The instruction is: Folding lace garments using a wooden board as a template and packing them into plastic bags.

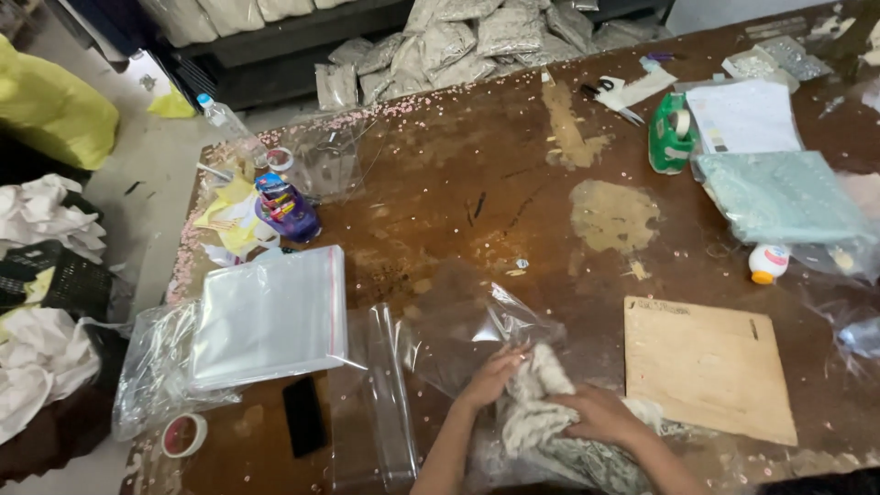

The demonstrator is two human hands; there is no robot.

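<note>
I judge the bagging half done: my right hand (600, 414) clenches the pale fabric (541, 417) on the surface (458, 183), my left hand (489, 378) grips the clear bag (463, 321), which needs holding open next.

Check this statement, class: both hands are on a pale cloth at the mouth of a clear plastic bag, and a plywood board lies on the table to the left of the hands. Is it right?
One detail is wrong. In the head view, the plywood board lies to the right of the hands, not the left. The rest stands: left hand and right hand are on the pale cloth at the clear plastic bag, on the table.
</note>
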